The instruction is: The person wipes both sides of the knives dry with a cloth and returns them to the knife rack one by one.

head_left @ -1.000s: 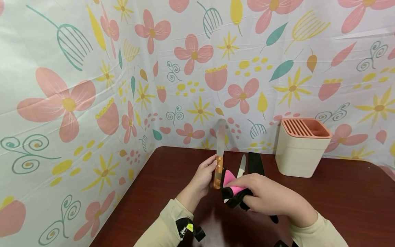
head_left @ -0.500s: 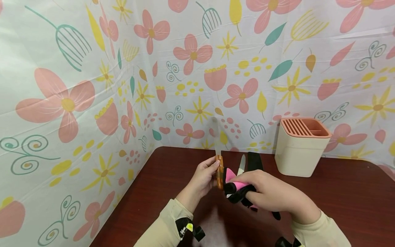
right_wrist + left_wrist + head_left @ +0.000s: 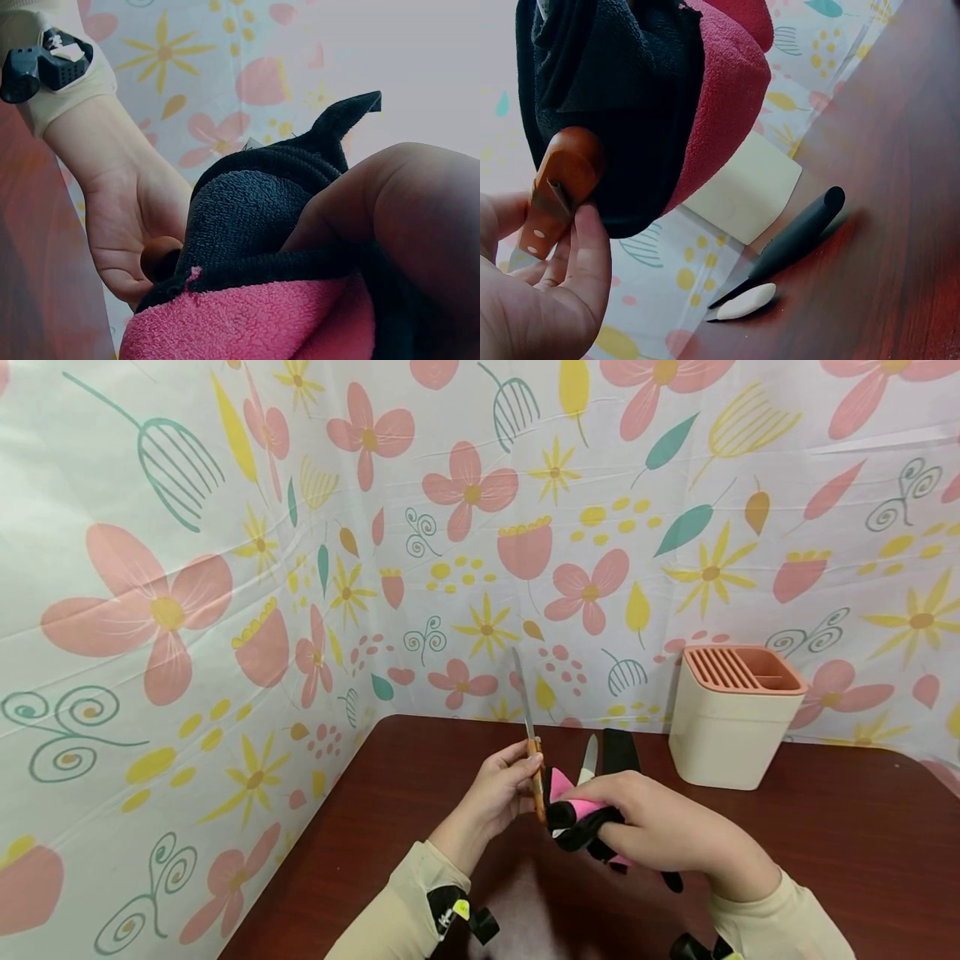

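Observation:
My left hand (image 3: 495, 789) pinches the wooden handle of a knife (image 3: 524, 693), whose blade points up and leans slightly left, edge-on in the head view. My right hand (image 3: 660, 822) grips a bunched pink and black cloth (image 3: 581, 810) close to the handle. In the left wrist view the cloth's dark side (image 3: 630, 165) lies against the butt of the wooden handle (image 3: 566, 172). The cloth's folds cover some of the right fingers. Behind the cloth lie a small white-handled knife (image 3: 590, 756) and a broad black-bladed knife (image 3: 620, 750).
A cream knife holder (image 3: 720, 735) with a slotted orange top stands at the back right of the dark red wooden table (image 3: 420, 760). Floral sheeting (image 3: 480, 568) hangs behind and on the left, close beyond the upright blade.
The knife has turned about its length from broadside to edge-on, its tip drifting left. The left thumb has shifted over the handle. The right hand and cloth moved slightly right.

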Motion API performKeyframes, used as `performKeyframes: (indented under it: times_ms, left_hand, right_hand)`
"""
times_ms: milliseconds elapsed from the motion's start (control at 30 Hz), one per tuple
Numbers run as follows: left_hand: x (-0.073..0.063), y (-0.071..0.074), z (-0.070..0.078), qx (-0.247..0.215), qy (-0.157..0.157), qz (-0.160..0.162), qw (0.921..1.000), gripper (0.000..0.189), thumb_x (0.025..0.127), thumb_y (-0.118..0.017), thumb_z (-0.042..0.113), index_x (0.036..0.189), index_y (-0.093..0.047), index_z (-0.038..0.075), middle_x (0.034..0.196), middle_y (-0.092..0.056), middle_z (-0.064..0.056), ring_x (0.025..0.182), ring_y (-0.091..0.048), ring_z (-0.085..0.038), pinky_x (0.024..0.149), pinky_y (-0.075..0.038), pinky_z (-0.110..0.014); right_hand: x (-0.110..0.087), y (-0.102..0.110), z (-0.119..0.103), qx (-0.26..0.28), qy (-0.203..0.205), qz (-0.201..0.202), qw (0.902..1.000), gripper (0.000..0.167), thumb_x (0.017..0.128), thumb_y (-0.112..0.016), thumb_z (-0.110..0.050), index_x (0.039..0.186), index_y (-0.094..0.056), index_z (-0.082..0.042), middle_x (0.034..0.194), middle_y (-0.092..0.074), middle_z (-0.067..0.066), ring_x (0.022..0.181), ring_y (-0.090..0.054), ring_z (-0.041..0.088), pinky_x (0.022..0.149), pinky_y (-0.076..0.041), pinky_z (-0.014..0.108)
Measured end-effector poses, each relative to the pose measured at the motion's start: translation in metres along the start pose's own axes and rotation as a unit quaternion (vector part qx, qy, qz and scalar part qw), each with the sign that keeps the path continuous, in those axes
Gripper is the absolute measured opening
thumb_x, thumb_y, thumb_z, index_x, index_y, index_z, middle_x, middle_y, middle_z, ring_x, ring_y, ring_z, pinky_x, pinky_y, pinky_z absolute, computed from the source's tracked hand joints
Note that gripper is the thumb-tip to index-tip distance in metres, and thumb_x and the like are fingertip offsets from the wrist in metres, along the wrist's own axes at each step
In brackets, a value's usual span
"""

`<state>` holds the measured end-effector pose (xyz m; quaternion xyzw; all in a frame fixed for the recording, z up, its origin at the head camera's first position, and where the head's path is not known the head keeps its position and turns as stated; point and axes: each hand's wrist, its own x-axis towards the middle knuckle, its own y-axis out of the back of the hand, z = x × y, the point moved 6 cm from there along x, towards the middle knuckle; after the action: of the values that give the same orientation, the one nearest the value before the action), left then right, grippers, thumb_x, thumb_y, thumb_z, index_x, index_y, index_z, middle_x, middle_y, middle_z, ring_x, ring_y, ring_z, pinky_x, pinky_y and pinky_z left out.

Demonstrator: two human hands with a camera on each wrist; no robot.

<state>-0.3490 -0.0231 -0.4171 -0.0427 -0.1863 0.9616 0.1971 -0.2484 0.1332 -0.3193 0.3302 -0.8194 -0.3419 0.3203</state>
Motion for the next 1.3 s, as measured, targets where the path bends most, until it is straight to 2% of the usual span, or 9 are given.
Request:
performKeyframes:
  times_ms: [233, 600, 767, 900, 1300]
  left_hand:
    - [0.0002, 0.0009, -0.0008, 0.007, 0.003, 0.002, 1.0000, 0.032, 0.103, -0.064, 0.020, 0.133, -0.061, 0.010, 0.085, -0.063, 0.008, 0.063, -0.061, -0.004, 0.059, -0.058, -0.028]
    - [0.0016, 0.0008, -0.0031, 0.016, -0.017, 0.002, 0.9997, 0.015, 0.102, -0.064, 0.020, 0.117, -0.063, 0.017, 0.081, -0.064, 0.010, 0.061, -0.061, -0.004, 0.057, -0.055, -0.027]
    - [0.0027, -0.0004, -0.0036, 0.013, -0.022, 0.004, 0.9997, 0.016, 0.102, -0.065, 0.019, 0.116, -0.059, 0.016, 0.082, -0.065, 0.010, 0.062, -0.060, -0.004, 0.057, -0.056, -0.027]
    - [0.0033, -0.0007, -0.0038, 0.013, -0.024, 0.005, 0.9996, 0.017, 0.101, -0.065, 0.020, 0.116, -0.057, 0.016, 0.082, -0.065, 0.010, 0.062, -0.060, -0.004, 0.057, -0.056, -0.027]
    - [0.0011, -0.0041, -0.0029, 0.015, -0.024, -0.009, 0.9996, 0.023, 0.101, -0.065, 0.020, 0.120, -0.052, 0.014, 0.082, -0.067, 0.010, 0.060, -0.059, -0.004, 0.052, -0.052, -0.026]
  right_hand:
    - [-0.0001, -0.0004, 0.0009, 0.004, -0.008, -0.002, 1.0000, 0.053, 0.086, -0.054, 0.012, 0.105, -0.067, -0.035, 0.074, -0.065, -0.011, 0.052, -0.057, -0.008, 0.057, -0.053, 0.022]
    - [-0.0002, 0.0008, -0.0008, -0.003, 0.002, -0.007, 1.0000, 0.051, 0.088, -0.055, 0.011, 0.103, -0.067, -0.036, 0.082, -0.067, -0.011, 0.059, -0.061, -0.004, 0.063, -0.054, 0.022]
    - [-0.0005, 0.0010, -0.0004, -0.002, 0.004, -0.010, 0.9999, 0.054, 0.087, -0.055, 0.012, 0.108, -0.068, -0.036, 0.088, -0.068, -0.014, 0.062, -0.062, -0.002, 0.064, -0.054, 0.022]
    - [-0.0007, 0.0006, 0.0004, 0.004, -0.002, -0.012, 0.9999, 0.054, 0.088, -0.055, 0.011, 0.112, -0.069, -0.035, 0.093, -0.069, -0.015, 0.056, -0.062, -0.003, 0.062, -0.054, 0.022]
    - [-0.0017, 0.0004, 0.0018, 0.019, -0.012, -0.014, 0.9997, 0.058, 0.086, -0.050, 0.015, 0.113, -0.068, -0.034, 0.089, -0.068, -0.012, 0.050, -0.057, -0.007, 0.055, -0.053, 0.023]
